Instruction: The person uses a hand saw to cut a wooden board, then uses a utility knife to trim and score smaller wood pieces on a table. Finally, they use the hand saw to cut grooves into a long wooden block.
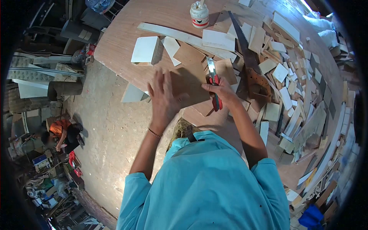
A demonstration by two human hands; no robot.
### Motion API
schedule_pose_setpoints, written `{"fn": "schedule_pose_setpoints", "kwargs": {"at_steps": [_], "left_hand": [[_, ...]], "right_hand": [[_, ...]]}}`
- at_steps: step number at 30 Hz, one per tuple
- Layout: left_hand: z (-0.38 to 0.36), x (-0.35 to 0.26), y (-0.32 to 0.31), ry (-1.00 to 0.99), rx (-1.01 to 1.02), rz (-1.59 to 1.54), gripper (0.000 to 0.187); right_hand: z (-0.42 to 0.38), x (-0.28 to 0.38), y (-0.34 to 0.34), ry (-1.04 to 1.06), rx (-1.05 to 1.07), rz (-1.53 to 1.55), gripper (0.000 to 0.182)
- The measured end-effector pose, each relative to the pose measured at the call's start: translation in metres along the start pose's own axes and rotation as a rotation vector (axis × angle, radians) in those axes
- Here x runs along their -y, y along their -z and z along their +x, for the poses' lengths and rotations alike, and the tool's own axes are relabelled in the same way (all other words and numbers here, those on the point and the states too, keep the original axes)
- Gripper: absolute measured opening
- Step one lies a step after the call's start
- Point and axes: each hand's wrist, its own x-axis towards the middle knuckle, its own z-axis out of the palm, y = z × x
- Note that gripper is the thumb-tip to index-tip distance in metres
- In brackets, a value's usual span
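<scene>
While my right hand (pixel 221 91) is gripping the red-handled tool (pixel 214 81), my left hand (pixel 165 104) is holding fingers wide at the brown board (pixel 193 82), in the frame's centre. Uneven pressure could be making it slip.

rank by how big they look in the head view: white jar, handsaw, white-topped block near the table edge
Largest to smallest, as they look:
1. handsaw
2. white-topped block
3. white jar
</scene>
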Motion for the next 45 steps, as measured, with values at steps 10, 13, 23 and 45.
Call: {"fn": "schedule_pose_setpoints", "kwargs": {"at_steps": [10,13,23,45], "left_hand": [[0.044,0.072,0.010,0.419,0.311,-0.621,0.011],[0.046,0.088,-0.005,0.405,0.309,-0.547,0.012],[0.042,0.070,-0.033,0.281,0.341,-0.426,0.013],[-0.059,-0.005,-0.053,-0.194,0.535,0.204,0.051]], "right_hand": [[0.015,-0.039,0.023,0.123,-0.190,-0.437,0.030],[-0.006,-0.032,0.012,0.063,-0.195,-0.381,0.026],[0.002,-0.055,-0.003,-0.059,-0.223,-0.630,0.035],[-0.027,-0.053,-0.021,-0.217,-0.163,-0.109,0.023]]}}
